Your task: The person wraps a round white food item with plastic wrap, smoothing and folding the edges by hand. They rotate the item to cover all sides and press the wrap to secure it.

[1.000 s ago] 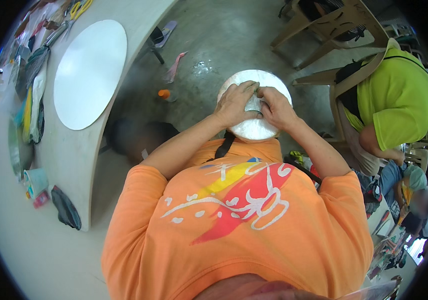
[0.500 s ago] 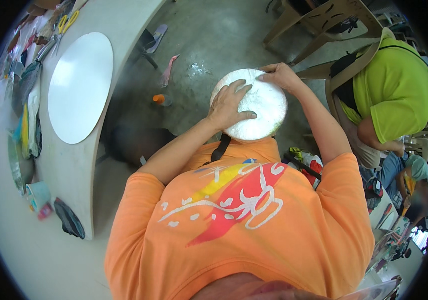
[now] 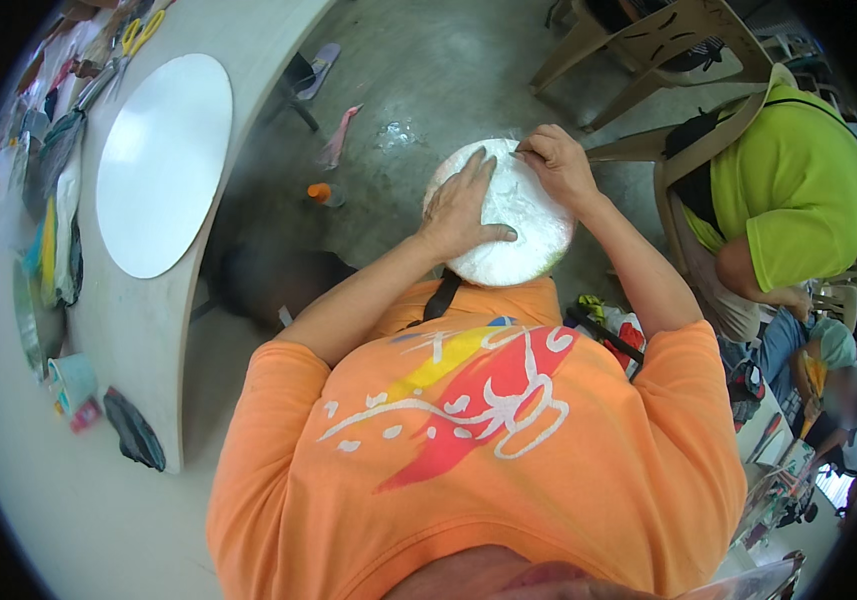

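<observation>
A round disc with a crinkled, shiny white-silver surface (image 3: pixel 523 240) rests at my lap, above my orange shirt. My left hand (image 3: pixel 462 208) lies on its left part, fingers stretched upward and thumb out to the side. My right hand (image 3: pixel 555 165) is at the upper right of the disc, fingers bent in a pinch against its surface; what they hold, if anything, is too small to name.
At left, a curved table (image 3: pixel 269 40) holds a white oval board (image 3: pixel 163 165), yellow scissors (image 3: pixel 141 35) and piled materials. An orange-capped bottle (image 3: pixel 323 194) stands on the floor. At right, a person in lime green (image 3: pixel 793 185) sits by plastic chairs (image 3: pixel 653 45), others beyond.
My hands were bunched together over the disc's middle a second ago; the right has moved up and right, the left has spread out. Since half a second ago, the right fingers have curled inward.
</observation>
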`<state>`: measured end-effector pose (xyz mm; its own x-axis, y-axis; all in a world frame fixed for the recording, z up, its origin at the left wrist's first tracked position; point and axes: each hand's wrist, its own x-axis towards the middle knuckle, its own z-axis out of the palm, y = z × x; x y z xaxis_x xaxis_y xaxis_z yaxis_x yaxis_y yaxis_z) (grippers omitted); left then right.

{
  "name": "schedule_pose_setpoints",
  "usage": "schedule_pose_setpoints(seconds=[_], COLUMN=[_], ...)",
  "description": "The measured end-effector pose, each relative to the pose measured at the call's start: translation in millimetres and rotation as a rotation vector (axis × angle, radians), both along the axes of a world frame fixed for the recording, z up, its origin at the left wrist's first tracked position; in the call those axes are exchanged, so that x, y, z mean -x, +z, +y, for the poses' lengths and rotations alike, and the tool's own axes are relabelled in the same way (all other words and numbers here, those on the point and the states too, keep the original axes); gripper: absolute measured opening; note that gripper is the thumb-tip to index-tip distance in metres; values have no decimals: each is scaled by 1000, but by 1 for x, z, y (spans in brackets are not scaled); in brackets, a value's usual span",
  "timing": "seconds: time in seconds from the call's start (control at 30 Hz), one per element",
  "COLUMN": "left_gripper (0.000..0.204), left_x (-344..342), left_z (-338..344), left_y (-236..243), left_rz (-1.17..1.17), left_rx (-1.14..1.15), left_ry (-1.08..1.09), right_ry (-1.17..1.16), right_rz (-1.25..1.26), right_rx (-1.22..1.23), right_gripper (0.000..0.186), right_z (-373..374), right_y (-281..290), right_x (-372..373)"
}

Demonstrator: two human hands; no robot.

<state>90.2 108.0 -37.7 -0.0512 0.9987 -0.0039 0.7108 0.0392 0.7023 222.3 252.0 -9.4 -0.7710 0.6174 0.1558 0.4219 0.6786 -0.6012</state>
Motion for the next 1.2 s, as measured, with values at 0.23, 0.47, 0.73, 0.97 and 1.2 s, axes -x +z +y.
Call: schedule_pose_setpoints(seconds=[0.23, 0.47, 0.73, 0.97, 1.2], left_gripper=[88, 89, 101, 92, 77], left_x=[-4, -6, -9, -5, 1], left_z=[-1, -2, -1, -5, -10], left_y=[-1, 9, 12, 5, -6], left_rz=[38, 10, -3, 25, 49], left_rx=[-126, -67, -109, -27, -95], left_ry=[-28, 19, 100, -39, -5], right_ry=[8, 350, 416, 346, -264], right_rz=[-10, -214, 21, -99, 38], right_rx=[434, 49, -202, -260, 443], right_gripper=[52, 28, 11, 21, 38], right_z=[27, 40, 0, -30, 22], right_y=[-3, -12, -4, -12, 15], right_x=[-14, -2, 5, -17, -48])
